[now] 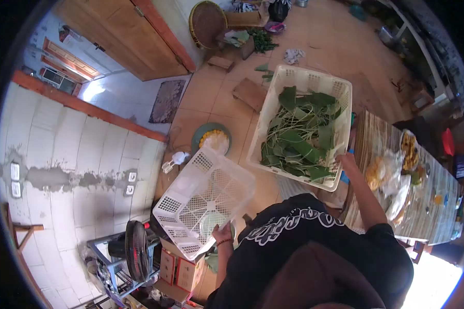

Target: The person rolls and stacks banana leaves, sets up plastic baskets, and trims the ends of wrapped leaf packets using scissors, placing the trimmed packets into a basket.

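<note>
My left hand is closed on the near edge of a white plastic crate, which is tilted and shows its perforated bottom. My right hand grips the right side rim of a cream plastic crate. Cut green leaves with long pale stems lie in a loose heap inside that one. The white crate stands left of the cream crate, a little lower in view. Fingers of both hands are partly hidden by the crate walls.
Left of the crates, a green basin holds yellow pieces and a clear bag. A striped table with bagged food stands at right. Wooden boards lie on the tiled floor. Boxes and a blue rack stand lower left.
</note>
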Action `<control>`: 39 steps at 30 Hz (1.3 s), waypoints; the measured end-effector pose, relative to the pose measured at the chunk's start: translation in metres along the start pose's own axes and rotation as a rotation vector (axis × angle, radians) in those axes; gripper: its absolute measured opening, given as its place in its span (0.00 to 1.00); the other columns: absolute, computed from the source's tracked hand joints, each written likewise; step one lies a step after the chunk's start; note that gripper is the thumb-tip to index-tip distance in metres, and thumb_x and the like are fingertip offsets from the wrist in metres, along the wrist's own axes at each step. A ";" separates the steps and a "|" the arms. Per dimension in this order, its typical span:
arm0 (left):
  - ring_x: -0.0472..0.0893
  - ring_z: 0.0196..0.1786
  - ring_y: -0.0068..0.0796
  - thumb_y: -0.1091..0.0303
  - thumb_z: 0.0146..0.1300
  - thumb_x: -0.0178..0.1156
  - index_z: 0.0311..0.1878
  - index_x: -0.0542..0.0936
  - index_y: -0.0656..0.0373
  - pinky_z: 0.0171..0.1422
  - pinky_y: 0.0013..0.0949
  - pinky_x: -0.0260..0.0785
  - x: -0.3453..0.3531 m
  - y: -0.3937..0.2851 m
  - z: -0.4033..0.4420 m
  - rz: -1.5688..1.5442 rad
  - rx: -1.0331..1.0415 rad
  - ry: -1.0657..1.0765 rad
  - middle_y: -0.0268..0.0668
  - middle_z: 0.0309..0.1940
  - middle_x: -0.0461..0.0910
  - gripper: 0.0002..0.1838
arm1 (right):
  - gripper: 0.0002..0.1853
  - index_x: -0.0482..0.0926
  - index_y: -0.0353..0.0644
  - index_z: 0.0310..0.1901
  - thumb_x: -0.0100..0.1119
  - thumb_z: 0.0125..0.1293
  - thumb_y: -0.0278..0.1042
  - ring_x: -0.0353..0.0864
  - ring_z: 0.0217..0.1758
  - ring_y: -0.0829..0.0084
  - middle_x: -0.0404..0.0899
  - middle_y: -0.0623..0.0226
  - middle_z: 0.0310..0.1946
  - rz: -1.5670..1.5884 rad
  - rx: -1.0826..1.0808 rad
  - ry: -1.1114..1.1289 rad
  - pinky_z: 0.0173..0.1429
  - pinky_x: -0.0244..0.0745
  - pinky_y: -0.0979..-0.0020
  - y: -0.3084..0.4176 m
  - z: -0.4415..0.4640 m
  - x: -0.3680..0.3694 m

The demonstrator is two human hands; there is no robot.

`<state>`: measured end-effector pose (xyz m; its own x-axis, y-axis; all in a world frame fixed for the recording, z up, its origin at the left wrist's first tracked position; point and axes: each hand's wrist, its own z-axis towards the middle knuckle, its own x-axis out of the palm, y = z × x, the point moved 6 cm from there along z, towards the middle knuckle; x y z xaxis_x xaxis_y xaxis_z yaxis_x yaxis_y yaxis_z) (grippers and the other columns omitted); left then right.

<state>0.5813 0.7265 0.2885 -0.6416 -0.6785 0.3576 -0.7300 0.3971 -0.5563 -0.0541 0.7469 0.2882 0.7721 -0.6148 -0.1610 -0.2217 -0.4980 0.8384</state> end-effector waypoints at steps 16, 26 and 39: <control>0.63 0.60 0.48 0.60 0.56 0.47 0.60 0.58 0.66 0.68 0.48 0.50 0.314 0.047 0.239 -0.300 -0.114 -0.037 0.48 0.58 0.63 0.29 | 0.18 0.68 0.26 0.42 0.52 0.47 0.22 0.75 0.37 0.55 0.70 0.49 0.36 -0.239 -0.060 -0.014 0.38 0.76 0.54 -0.049 0.480 -0.035; 0.66 0.57 0.54 0.70 0.61 0.40 0.55 0.56 0.76 0.61 0.51 0.62 0.597 -0.004 0.424 0.157 0.058 0.033 0.57 0.54 0.63 0.22 | 0.14 0.73 0.36 0.39 0.55 0.50 0.33 0.76 0.34 0.60 0.75 0.55 0.32 -0.249 0.135 -0.286 0.39 0.74 0.60 -0.080 0.597 -0.039; 0.70 0.53 0.53 0.70 0.62 0.42 0.48 0.63 0.76 0.56 0.51 0.68 0.892 0.045 0.485 0.148 0.041 0.134 0.59 0.50 0.67 0.17 | 0.21 0.66 0.29 0.44 0.54 0.45 0.21 0.75 0.33 0.54 0.70 0.50 0.36 0.544 0.561 -0.574 0.33 0.75 0.51 -0.012 0.684 0.013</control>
<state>0.0906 -0.1612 0.2186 -0.7689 -0.5253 0.3643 -0.6167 0.4594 -0.6392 -0.4491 0.3265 -0.0804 0.1043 -0.9783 -0.1790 -0.8292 -0.1849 0.5274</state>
